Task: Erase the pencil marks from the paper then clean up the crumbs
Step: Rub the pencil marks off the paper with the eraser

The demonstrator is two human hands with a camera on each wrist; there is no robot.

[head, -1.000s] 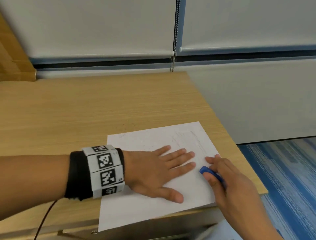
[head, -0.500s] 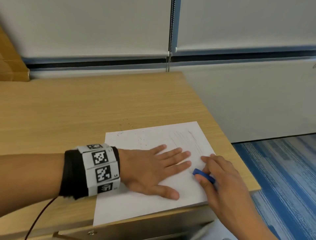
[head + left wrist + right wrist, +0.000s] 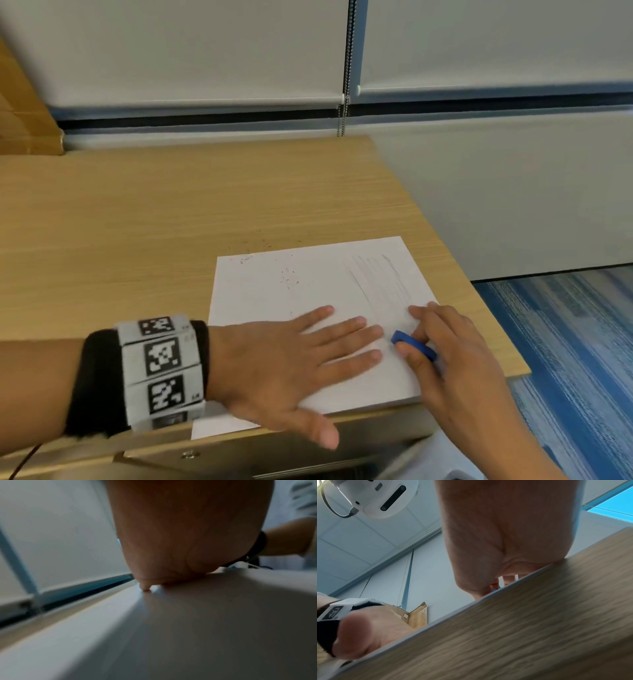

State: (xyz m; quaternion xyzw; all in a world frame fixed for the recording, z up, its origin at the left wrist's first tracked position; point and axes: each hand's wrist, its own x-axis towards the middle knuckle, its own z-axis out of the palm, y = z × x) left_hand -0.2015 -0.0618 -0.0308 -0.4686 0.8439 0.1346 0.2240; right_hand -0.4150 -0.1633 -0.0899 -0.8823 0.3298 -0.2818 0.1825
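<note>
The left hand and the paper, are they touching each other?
Touching. In the head view the left hand lies flat on the paper, fingers spread; the left wrist view shows the palm meeting the white sheet.

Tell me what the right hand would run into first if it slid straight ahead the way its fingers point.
Probably only pencil marks on the paper; the right hand, pinching the eraser, points up the sheet's right side.

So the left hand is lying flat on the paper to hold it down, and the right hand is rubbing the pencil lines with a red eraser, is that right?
Not quite: the eraser is blue, not red, as the head view shows. The rest stands: the left hand lies flat on the paper, and the right hand pinches the eraser against the sheet beside the pencil lines.
</note>
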